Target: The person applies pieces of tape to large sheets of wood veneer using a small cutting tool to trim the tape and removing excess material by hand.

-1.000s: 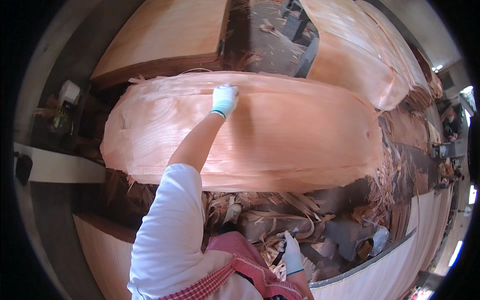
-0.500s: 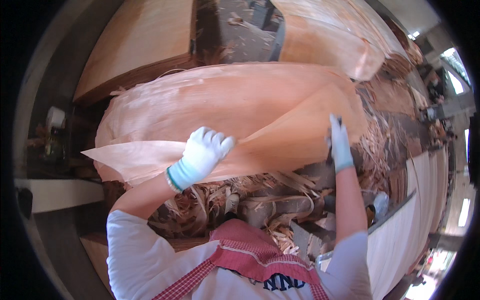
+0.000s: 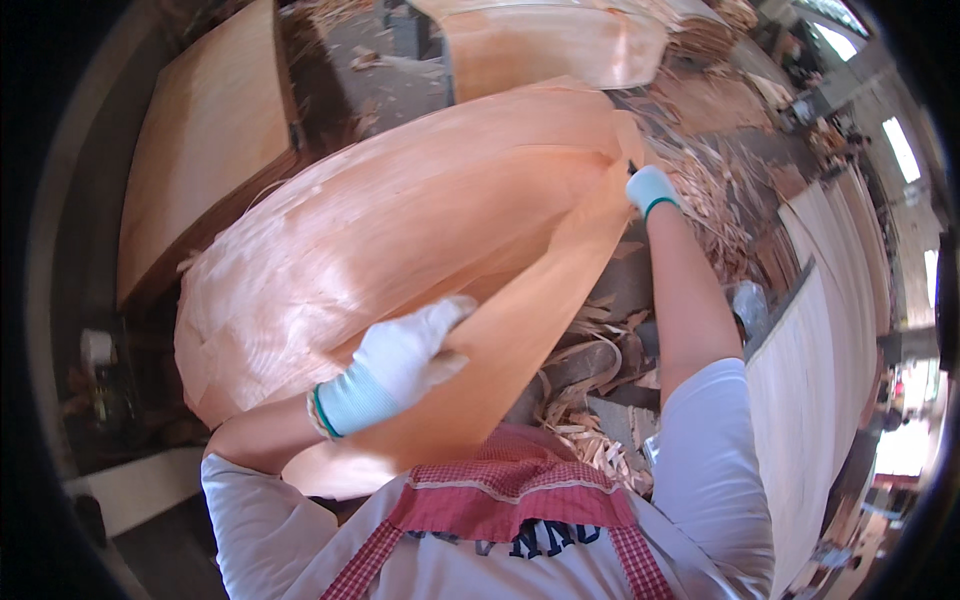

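Note:
My left hand (image 3: 400,360), in a white glove with a green cuff, grips a thin, orange-tan wood veneer sheet (image 3: 530,330), its thumb and fingers around the upper edge. That sheet slants from the far right down to my apron, partly lifted off a long, rounded pile of veneer (image 3: 350,220). At the pile's far right end is my gloved right hand (image 3: 652,188), closed on a small dark tool (image 3: 632,168), close against the sheet's narrow end. The tool's kind cannot be made out, as my fingers cover most of it.
A squared stack of veneer (image 3: 200,150) stands at the far left, another stack (image 3: 550,45) at the back. Pale sheets (image 3: 810,370) lean on the right. Wood shavings (image 3: 700,190) litter the floor beyond my right hand and below the sheet.
The veneer sheet has been drawn off the pile toward my body. My left hand came nearer with it, while my right hand moved up and left to the sheet's far end. The view has turned.

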`<state>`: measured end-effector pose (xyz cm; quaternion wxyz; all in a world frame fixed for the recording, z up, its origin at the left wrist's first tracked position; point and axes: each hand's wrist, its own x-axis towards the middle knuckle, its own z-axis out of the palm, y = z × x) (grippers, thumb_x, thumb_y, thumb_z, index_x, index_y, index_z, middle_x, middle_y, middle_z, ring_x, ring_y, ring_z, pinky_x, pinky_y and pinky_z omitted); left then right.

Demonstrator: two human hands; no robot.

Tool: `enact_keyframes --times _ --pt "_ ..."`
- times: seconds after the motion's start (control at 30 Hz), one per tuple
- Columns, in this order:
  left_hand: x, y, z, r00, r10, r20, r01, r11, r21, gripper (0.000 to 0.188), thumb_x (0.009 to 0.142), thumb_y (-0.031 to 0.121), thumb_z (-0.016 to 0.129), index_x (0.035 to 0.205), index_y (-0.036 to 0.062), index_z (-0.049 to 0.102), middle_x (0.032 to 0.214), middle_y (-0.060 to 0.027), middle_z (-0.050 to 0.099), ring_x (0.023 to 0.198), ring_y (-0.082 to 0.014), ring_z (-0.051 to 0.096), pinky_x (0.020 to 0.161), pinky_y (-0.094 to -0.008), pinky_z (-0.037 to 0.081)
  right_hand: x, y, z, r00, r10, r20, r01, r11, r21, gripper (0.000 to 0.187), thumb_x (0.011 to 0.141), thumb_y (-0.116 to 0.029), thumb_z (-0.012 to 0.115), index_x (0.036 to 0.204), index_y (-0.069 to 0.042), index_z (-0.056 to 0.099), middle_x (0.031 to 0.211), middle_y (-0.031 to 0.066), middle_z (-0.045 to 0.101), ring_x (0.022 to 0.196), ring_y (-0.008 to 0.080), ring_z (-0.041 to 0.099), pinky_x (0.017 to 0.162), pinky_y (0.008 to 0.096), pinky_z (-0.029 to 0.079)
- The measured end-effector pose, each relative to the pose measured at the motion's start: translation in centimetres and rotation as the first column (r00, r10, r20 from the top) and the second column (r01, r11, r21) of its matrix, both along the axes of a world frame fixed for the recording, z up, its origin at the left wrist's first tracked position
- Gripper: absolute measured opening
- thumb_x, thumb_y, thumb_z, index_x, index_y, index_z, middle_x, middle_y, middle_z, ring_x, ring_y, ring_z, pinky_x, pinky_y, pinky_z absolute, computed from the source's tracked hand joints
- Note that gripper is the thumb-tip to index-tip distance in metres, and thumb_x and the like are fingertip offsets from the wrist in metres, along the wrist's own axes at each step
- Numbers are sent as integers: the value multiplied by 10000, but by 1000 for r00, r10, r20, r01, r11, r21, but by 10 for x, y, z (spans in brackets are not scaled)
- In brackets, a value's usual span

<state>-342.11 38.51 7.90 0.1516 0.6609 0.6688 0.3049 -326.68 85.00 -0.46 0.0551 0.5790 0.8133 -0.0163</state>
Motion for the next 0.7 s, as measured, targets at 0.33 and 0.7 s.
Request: enact_keyframes --times 0.33,0.7 --pt "92 131 63 925 -342 -164 347 938 -1 264 832 107 603 1079 16 620 946 -190 634 856 -378 611 722 -401 505 326 21 172 747 33 -664 378 801 464 308 828 -270 582 992 -15 641 918 234 669 939 415 624 820 457 506" --pt "390 207 114 848 -317 -425 512 698 500 227 960 115 504 1135 33 624 1107 -140 635 1037 -322 594 885 -379 467 711 -202 196 -3 412 -911 918 362 160 230 807 -58 609 1012 32 555 915 147 654 818 243 631 777 348 498"
